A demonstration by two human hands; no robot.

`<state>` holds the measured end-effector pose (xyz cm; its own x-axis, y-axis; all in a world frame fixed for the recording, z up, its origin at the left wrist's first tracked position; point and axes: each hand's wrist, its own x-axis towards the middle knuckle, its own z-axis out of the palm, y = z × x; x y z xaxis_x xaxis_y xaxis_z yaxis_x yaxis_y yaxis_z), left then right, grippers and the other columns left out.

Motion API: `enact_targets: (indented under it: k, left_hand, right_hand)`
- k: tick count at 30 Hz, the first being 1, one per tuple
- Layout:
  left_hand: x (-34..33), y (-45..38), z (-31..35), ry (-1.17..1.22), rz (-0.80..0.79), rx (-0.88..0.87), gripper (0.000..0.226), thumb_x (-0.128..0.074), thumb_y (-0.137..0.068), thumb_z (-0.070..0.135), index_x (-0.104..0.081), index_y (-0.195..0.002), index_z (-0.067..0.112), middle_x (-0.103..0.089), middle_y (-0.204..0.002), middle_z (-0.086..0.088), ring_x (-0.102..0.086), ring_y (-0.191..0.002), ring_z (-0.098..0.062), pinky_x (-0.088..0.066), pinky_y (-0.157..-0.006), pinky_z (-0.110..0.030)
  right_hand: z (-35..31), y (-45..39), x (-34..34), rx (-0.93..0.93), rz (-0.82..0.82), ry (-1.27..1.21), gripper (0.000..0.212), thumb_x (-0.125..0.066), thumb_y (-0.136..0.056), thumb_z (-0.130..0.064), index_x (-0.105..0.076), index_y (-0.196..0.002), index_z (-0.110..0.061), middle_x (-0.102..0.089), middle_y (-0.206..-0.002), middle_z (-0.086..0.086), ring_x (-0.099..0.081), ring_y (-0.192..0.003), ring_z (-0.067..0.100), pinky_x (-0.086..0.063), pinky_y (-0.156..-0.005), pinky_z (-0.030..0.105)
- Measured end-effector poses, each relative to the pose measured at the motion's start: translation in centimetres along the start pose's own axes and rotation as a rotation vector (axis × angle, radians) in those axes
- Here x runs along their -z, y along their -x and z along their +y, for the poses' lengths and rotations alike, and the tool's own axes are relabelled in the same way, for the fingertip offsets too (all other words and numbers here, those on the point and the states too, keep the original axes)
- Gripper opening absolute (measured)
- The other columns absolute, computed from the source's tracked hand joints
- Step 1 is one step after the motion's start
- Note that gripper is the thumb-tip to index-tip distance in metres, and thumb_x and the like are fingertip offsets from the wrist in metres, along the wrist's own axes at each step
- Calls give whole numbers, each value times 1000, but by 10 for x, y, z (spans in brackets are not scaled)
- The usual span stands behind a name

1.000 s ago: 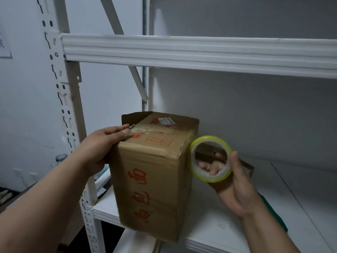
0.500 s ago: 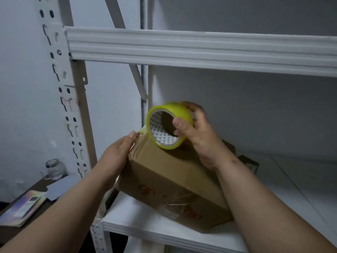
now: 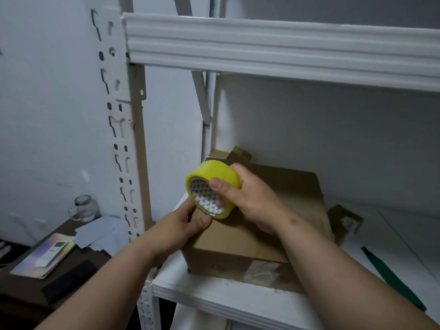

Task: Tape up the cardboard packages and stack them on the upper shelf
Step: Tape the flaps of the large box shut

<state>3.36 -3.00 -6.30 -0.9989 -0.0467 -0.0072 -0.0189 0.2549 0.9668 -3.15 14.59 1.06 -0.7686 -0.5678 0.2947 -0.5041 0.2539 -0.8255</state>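
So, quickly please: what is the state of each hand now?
Left hand: fingers curled, pinching at the lower edge of the tape roll, on the cardboard box.
Right hand: grips the tape roll.

— How many cardboard boxes [image 3: 250, 236] sit on the shelf [image 3: 214, 296]?
— One large, plus two smaller behind it.
— Tape?
— One yellow roll [image 3: 215, 177], two hands [image 3: 181, 225] [image 3: 250, 198]. One glass jar [image 3: 83, 208] aside.

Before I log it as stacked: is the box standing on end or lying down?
Lying down: the box rests on its long side on the shelf.
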Motion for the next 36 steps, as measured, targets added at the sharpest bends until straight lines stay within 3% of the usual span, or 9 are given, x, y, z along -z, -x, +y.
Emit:
enact_targets:
  k: [3,6,9,13,16,20,23,27,36]
  left_hand:
    - [-5,-1,-2,-36,6,-33,48,-66,-76,57,-52,-122,63,-64,-126,23,-57,-121,-4,-43,-109,-39]
    - [-7,-4,-3,16,-86,-15,57,-69,-73,60,-54,-128,55,-62,-132,15,-56,-125,-11,-42,-109,-44]
    - [-10,-13,3,15,-146,21,48,-67,-79,52,-58,-127,51,-62,-133,13,-57,-125,-13,-40,-111,-43]
    - [-16,-27,14,-158,-84,58,39,-55,-80,55,-54,-118,67,-61,-130,20,-57,-121,-5,-39,-112,-38]
    - [-20,-35,19,-307,-55,62,36,-49,-95,50,-39,-119,75,-51,-144,13,-47,-131,-13,-31,-116,-37]
    - [-20,-38,21,-366,-44,121,53,-42,-103,44,-16,-147,60,-24,-160,9,-30,-144,-19,-28,-107,-26]
    - [-25,-39,20,-396,-51,96,53,-41,-103,45,-16,-146,61,-22,-161,9,-27,-146,-18,-23,-115,-31]
    - [-30,-43,20,-406,-45,88,52,-42,-103,43,-18,-145,60,-21,-162,7,-25,-147,-18,-17,-120,-34]
    - [-38,-39,29,-433,-42,126,50,-35,-105,41,-12,-146,58,-22,-162,1,-28,-146,-25,-22,-120,-43]
  right_hand:
    - [0,5,10,-17,-29,-40,45,-64,-70,-69,-57,-94,-32,-70,-77,-7,-65,-73,5,-45,-63,16]
    - [9,11,19,-49,-67,-110,60,-71,-66,-75,-56,-102,-29,-70,-82,-5,-68,-82,12,-53,-78,33]
    - [17,10,28,-99,-73,-247,65,-76,-61,-59,-52,-109,-21,-68,-85,2,-66,-79,16,-53,-78,36]
    - [29,2,36,-187,-98,-341,61,-77,-61,-40,-48,-111,-20,-65,-92,7,-66,-84,21,-53,-88,45]
    - [33,-3,46,-179,-57,-170,60,-72,-67,-49,-50,-115,-22,-66,-105,1,-67,-99,20,-54,-95,45]
    - [31,7,99,-144,70,125,43,-78,-72,-54,-60,-100,-26,-66,-94,-6,-64,-88,15,-49,-72,26]
    - [24,29,140,-208,-38,205,58,-86,-61,-45,-62,-111,-29,-65,-103,-8,-65,-94,11,-50,-72,17]
    - [17,45,166,-217,-71,620,64,-88,-69,-27,-53,-122,-39,-58,-106,-9,-58,-91,6,-45,-69,15]
    - [14,63,174,-192,-4,737,41,-70,-73,-14,-50,-103,-33,-61,-93,-1,-58,-78,12,-48,-57,30]
